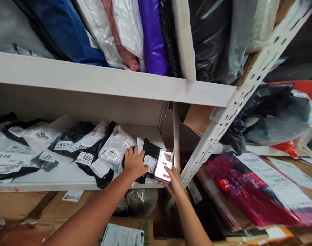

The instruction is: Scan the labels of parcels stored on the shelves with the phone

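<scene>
My right hand point(173, 179) is closed around a smartphone point(162, 169) with a bright white screen and a red button near its bottom. The thumb lies over the screen. Just to the left, my left hand point(134, 160) rests on the small parcels at the right end of the shelf, its fingers spread. Under and beside it are a black parcel point(153, 149) with a white label point(150, 162) and a pale plastic-wrapped parcel point(117, 146) marked 4011. A black parcel with a label point(85, 158) reading 4008 lies further left.
More labelled mailer bags point(40, 135) cover the shelf to the left. Upright bags, among them a purple one point(153, 37), fill the shelf above. A perforated white post point(238, 99) stands at the right. Beyond it lies a pink-red parcel point(238, 194). Cardboard boxes point(50, 212) are below.
</scene>
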`<state>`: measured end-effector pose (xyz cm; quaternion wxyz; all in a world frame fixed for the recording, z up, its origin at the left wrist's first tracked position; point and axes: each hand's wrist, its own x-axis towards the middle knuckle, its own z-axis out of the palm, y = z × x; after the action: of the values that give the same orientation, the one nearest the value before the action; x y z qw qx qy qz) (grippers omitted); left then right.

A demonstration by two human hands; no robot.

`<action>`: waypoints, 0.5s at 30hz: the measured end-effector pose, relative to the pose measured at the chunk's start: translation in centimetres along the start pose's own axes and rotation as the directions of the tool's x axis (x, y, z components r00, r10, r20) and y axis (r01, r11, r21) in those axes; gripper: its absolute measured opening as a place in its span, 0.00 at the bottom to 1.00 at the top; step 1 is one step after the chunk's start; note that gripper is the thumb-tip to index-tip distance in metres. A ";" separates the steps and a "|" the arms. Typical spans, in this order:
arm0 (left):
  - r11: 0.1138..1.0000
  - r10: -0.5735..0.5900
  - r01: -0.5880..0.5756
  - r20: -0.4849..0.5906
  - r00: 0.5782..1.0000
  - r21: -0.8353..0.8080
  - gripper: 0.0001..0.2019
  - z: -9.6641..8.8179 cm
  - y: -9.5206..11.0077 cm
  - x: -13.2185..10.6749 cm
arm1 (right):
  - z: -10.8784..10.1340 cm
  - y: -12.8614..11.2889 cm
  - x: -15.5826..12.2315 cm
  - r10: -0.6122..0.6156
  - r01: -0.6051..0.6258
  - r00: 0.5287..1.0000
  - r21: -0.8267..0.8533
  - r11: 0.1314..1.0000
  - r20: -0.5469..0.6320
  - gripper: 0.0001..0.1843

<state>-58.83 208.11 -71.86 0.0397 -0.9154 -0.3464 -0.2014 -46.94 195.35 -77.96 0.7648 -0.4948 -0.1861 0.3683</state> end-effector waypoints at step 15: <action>0.844 0.485 -0.493 -0.088 0.870 -0.211 0.18 -3.8 -1.1 -6.9 | -2.4 -0.7 -6.7 0.079 -0.065 0.995 0.191 0.980 -0.064 0.29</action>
<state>-65.52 203.89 -71.13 -0.0094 -0.9685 -0.0760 -0.2372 -49.56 188.64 -77.92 0.8004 -0.4395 -0.1051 0.3939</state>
